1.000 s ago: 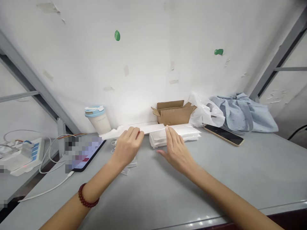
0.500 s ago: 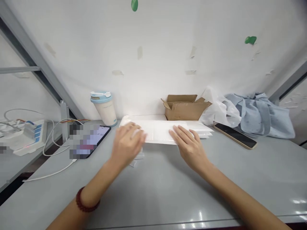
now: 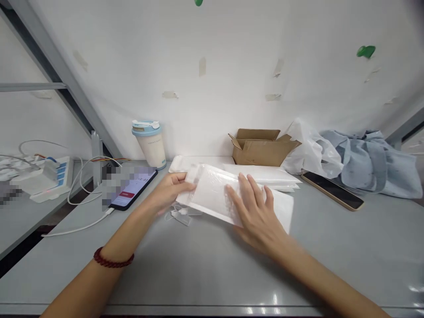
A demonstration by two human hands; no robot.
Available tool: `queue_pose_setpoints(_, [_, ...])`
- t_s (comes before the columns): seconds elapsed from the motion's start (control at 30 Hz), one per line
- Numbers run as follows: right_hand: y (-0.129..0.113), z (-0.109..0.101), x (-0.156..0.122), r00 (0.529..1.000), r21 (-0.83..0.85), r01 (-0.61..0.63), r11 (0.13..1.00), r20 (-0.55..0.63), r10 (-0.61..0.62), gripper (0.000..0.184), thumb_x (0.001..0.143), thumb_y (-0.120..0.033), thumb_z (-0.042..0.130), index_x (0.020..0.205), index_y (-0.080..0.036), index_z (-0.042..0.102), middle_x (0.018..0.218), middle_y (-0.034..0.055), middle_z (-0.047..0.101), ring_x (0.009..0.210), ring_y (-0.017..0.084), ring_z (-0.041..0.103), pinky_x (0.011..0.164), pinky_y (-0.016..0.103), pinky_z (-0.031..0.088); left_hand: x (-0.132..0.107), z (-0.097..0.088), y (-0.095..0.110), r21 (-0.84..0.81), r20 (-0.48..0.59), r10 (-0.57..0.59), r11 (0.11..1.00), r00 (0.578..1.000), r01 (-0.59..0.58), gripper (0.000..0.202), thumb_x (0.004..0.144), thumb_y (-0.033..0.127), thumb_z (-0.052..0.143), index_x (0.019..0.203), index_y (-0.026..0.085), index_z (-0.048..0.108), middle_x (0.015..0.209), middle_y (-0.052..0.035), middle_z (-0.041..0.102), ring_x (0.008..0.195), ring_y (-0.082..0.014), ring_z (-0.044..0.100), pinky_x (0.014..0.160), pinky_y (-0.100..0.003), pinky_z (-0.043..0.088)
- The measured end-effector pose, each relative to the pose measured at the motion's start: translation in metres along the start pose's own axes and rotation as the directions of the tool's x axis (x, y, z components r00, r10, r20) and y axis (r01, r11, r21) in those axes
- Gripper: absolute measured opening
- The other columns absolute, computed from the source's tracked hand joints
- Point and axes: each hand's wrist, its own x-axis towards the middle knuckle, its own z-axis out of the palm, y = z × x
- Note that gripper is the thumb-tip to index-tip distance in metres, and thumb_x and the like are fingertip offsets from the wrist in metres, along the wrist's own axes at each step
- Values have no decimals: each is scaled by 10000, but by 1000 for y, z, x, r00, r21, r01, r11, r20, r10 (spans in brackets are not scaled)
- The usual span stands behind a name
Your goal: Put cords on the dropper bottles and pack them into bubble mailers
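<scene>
A white bubble mailer (image 3: 215,194) is tilted above the grey table, its right end nearer to me. My left hand (image 3: 170,190) pinches its left end, thumb on top and the other fingers partly hidden. My right hand (image 3: 258,207) holds the right half, fingers spread over the top face and thumb at the lower edge, partly tucked beneath. More white mailers (image 3: 274,174) lie in a stack behind it. On the table under the left end are small clear bags or tags (image 3: 182,216), too small to make out fully.
Along the wall stand a lidded paper cup (image 3: 150,145), an open cardboard box (image 3: 261,152), a white plastic bag (image 3: 313,150) and a blue cloth bag (image 3: 380,165). One phone (image 3: 333,190) lies right; another phone (image 3: 132,190), cabled, lies left by a power strip (image 3: 54,179).
The mailer has come off the stack toward me and turned, its right end swinging nearer. My left hand has shifted to pinch its left end. The view has shifted slightly.
</scene>
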Motion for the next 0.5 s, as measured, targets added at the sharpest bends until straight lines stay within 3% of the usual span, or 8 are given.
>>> queue_pose_setpoints(0.1, [-7,-6,-4,996,122,61,991,61,-69,894,643,-303,599,1407,-92,185,1449,307,146,1335,448,113,960,647,209,-7,14,0,75,217,-54,996,975,38,252,688,221,680,936,180,690,798,-36,708,712,-177,655,628,-252,496])
queue_pose_setpoints(0.2, [-7,-8,-6,993,177,72,982,75,-86,884,633,-312,594,1395,-93,203,1393,286,253,1301,436,194,977,635,191,-11,25,-3,136,346,-84,990,934,39,204,721,259,659,912,194,694,850,-31,703,818,-191,644,717,-267,491])
queue_pose_setpoints(0.33, [-4,-8,-4,994,218,88,972,41,-99,834,633,-276,587,1372,-107,238,1310,239,323,1228,408,290,988,616,193,-11,33,-12,280,297,-138,959,945,52,262,798,383,546,798,158,679,759,-23,675,690,-172,606,609,-249,453])
queue_pose_setpoints(0.5, [-3,-11,-2,990,266,127,956,20,-137,751,671,-239,583,1348,-129,279,1290,218,313,1177,389,324,962,598,250,-10,35,-18,406,203,-124,913,971,32,340,779,445,534,643,142,606,582,25,570,522,-119,504,479,-209,358])
